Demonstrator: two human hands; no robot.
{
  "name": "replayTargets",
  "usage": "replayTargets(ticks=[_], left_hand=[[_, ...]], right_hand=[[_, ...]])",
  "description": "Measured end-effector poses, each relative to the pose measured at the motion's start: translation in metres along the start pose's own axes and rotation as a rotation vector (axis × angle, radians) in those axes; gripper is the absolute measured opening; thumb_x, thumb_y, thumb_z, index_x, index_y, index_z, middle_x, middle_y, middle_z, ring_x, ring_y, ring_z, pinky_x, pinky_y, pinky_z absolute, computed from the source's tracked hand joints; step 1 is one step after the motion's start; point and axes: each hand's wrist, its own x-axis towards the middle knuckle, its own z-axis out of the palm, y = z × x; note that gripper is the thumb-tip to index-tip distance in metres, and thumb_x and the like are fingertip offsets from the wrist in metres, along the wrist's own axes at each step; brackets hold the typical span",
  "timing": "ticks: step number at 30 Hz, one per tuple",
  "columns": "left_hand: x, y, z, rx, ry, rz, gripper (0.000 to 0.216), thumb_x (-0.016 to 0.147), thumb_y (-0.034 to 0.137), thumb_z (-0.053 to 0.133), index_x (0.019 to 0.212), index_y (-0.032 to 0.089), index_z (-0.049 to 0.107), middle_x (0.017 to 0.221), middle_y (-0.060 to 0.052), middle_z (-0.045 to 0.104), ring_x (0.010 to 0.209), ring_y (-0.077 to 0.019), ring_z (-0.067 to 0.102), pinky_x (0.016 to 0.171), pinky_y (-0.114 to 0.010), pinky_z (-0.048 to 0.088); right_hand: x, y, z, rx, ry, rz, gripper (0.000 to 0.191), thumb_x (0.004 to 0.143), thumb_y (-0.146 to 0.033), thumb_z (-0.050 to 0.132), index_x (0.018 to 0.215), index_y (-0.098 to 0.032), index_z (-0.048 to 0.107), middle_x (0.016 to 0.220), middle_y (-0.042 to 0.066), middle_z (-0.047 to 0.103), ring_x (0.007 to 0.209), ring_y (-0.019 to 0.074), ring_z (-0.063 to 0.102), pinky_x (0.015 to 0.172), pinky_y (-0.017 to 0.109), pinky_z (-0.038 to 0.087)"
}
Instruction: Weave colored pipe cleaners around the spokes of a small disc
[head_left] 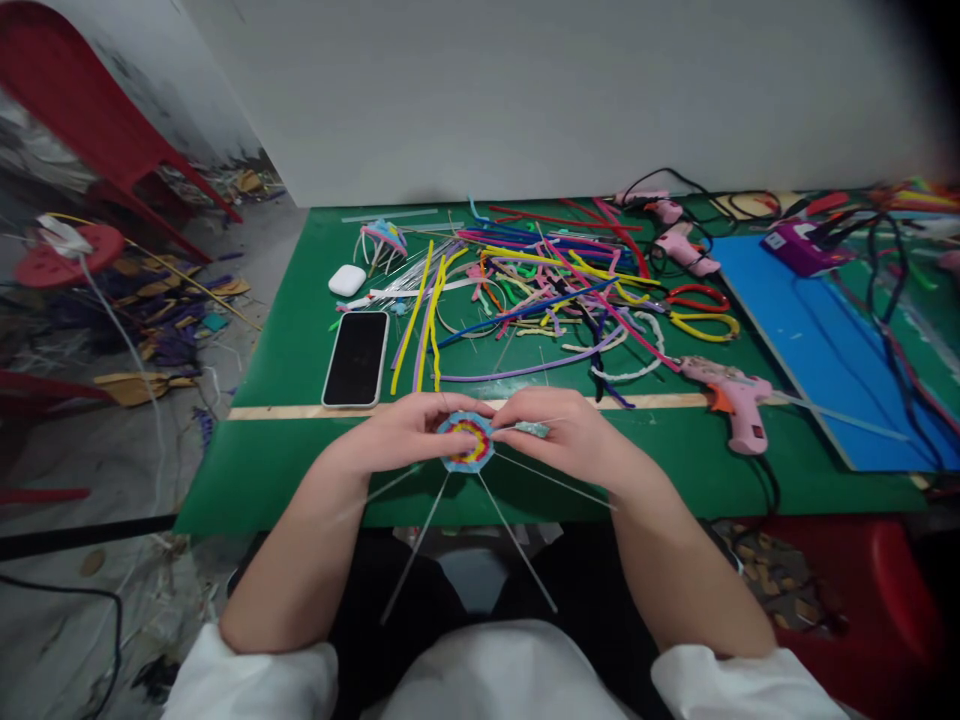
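At lower centre of the frame, just above the near edge of the green table [285, 470], the left hand [401, 437] pinches the rim of a small woven disc [466, 442]. The disc lies flat, face up to the camera. Its thin white spokes [420, 545] fan down-frame over the lap. The right hand [574, 437] pinches a light-blue strand [534, 429], whose long axis runs left to right from the disc's edge. A phone [356, 358] lies above left, and a pink glue gun [731, 400] lies to the right.
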Motion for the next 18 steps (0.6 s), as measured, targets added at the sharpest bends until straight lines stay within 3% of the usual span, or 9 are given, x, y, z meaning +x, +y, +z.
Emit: replayTargets(ticks=[5, 11, 15, 18], left_hand=[[0.009, -0.005, 0.012, -0.049, 0.264, 0.074, 0.018, 0.07, 0.027, 0.068, 0.087, 0.02, 0.067, 0.082, -0.003, 0.068, 0.07, -0.0134, 0.064, 0.06, -0.02, 0.051], [0.012, -0.004, 0.023, -0.26, 0.444, 0.137, 0.018, 0.065, 0.027, 0.072, 0.077, 0.016, 0.065, 0.068, -0.001, 0.064, 0.058, -0.0106, 0.06, 0.054, -0.02, 0.049], [0.017, -0.011, 0.029, -0.3, 0.605, 0.22, 0.02, 0.065, 0.028, 0.072, 0.078, 0.016, 0.064, 0.071, 0.001, 0.064, 0.06, -0.0088, 0.059, 0.058, -0.019, 0.05], [0.021, -0.016, 0.034, -0.27, 0.735, 0.287, 0.017, 0.069, 0.029, 0.069, 0.08, 0.017, 0.063, 0.073, 0.001, 0.063, 0.063, -0.008, 0.059, 0.059, -0.017, 0.049]], right_hand=[[0.001, 0.004, 0.007, 0.074, 0.139, 0.082, 0.012, 0.084, -0.023, 0.056, 0.089, -0.018, 0.065, 0.084, 0.001, 0.069, 0.076, 0.0115, 0.063, 0.069, 0.022, 0.048], [0.002, 0.004, 0.018, 0.263, 0.32, 0.196, 0.01, 0.082, -0.023, 0.056, 0.087, -0.019, 0.063, 0.081, 0.001, 0.067, 0.067, 0.011, 0.063, 0.061, 0.021, 0.052], [0.004, 0.003, 0.022, 0.381, 0.35, 0.297, 0.012, 0.08, -0.026, 0.059, 0.087, -0.02, 0.066, 0.078, 0.002, 0.066, 0.063, 0.0117, 0.061, 0.057, 0.023, 0.052], [0.005, 0.005, 0.022, 0.526, 0.329, 0.321, 0.018, 0.078, -0.028, 0.062, 0.094, -0.021, 0.066, 0.089, 0.003, 0.065, 0.059, 0.0099, 0.059, 0.053, 0.023, 0.051]])
